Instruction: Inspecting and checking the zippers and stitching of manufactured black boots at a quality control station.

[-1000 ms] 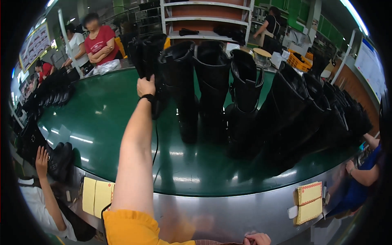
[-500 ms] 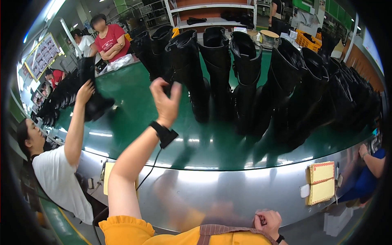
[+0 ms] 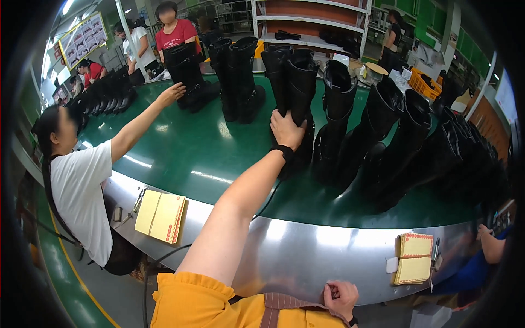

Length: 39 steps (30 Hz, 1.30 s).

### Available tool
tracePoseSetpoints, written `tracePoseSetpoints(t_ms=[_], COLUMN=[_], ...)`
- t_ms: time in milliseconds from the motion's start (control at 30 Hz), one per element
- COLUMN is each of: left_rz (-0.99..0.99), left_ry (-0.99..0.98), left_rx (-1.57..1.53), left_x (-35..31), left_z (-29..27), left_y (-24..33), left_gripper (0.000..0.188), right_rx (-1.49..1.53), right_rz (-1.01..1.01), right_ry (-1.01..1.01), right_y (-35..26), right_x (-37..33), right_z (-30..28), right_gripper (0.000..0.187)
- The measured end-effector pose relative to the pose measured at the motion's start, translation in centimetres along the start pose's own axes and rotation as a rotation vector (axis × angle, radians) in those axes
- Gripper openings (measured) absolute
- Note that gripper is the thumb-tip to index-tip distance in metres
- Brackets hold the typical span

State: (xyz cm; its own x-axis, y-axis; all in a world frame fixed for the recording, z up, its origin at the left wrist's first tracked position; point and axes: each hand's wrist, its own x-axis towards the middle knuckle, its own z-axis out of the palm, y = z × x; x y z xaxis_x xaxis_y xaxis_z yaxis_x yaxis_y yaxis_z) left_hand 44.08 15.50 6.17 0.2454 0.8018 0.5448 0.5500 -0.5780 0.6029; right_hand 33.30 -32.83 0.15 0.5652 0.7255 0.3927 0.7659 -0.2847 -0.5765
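Gripping the lower shafts of a pair of tall black leather boots (image 3: 302,82) in the head view, the person's left hand (image 3: 288,130) reaches across a glossy green tabletop (image 3: 208,142), where the pair stands upright near the middle. The right hand (image 3: 340,298) is half curled by the lower edge; whether it holds anything, I cannot tell. Just right of the pair, a crowded row of tall black boots (image 3: 337,106) hems in that side, while another upright black pair (image 3: 240,82) stands a little apart to the left. Farther left, a co-worker's hand (image 3: 174,94) touches a black boot with a wide shaft (image 3: 182,71). Along the brushed steel border (image 3: 317,257) lie two banded bundles of yellow cards, one left (image 3: 160,217) and one right (image 3: 414,259), and a thin black cable (image 3: 175,251) runs under the left forearm. Half a second ago the left hand was in the air with nothing in it, the two boots now gripped stood apart rather than close together, and the co-worker's boot was farther left.
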Motion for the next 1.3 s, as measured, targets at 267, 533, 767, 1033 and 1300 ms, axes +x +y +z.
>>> tracePoseSetpoints(t_ms=[267, 533, 767, 1033, 1300], left_rz=[0.097, 0.162, 0.046, -0.221, 0.257], left_ry=[0.109, 0.300, 0.216, 0.030, -0.589], left_rx=[-0.150, -0.023, 0.074, 0.412, 0.067], left_x=[-1.8, -5.1, -4.8, -5.5, -11.5], left_z=[-6.9, -18.2, -22.3, -24.3, -22.8], left_y=[-7.5, -10.6, -18.3, -15.5, 3.3], left_gripper=[0.034, 0.028, 0.044, 0.062, 0.058], right_rx=[-0.029, 0.008, -0.021, -0.030, -0.028], right_rz=[-0.032, -0.013, -0.014, -0.033, -0.038], right_ry=[0.030, 0.052, 0.056, 0.097, 0.055], right_y=[0.3, -0.1, -0.2, -0.2, 0.1], right_x=[-0.3, -0.4, -0.9, -0.9, -0.9], right_z=[-0.3, -0.3, -0.6, -0.6, -1.0], right_gripper=[0.012, 0.008, 0.008, 0.007, 0.008])
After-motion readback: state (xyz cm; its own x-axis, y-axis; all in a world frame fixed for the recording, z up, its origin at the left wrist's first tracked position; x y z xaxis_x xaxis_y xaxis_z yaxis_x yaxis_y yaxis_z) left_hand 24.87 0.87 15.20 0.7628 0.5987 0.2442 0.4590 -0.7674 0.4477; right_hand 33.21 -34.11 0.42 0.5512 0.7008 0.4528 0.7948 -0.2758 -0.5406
